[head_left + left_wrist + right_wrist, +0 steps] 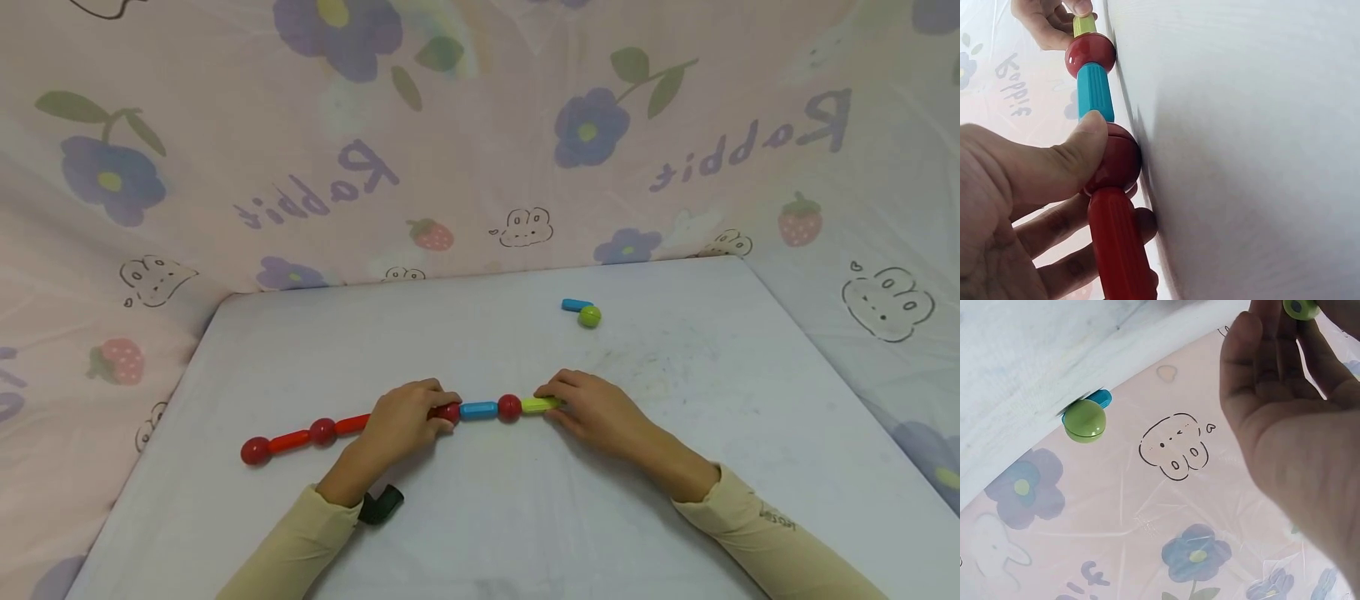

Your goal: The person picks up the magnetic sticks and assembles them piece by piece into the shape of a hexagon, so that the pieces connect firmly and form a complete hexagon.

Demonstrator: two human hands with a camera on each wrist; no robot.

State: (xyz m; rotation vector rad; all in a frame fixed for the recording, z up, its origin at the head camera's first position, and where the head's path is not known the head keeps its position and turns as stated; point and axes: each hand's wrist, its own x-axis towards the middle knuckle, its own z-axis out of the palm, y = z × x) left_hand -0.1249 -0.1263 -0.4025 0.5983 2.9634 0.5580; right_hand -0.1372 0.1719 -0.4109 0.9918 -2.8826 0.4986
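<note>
White tabletop (480, 517) below, both hands (401, 423) (602, 414) pinch a ball-rod chain (509, 408), blue rod (478, 410) between.

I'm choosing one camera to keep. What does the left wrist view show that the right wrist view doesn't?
Only the left wrist view: the left hand, two red balls, a red stick, the blue stick between the balls.
Only the right wrist view: the green ball, another blue stick.
Both: the right hand, yellow-green stick, table, printed cloth.
</note>
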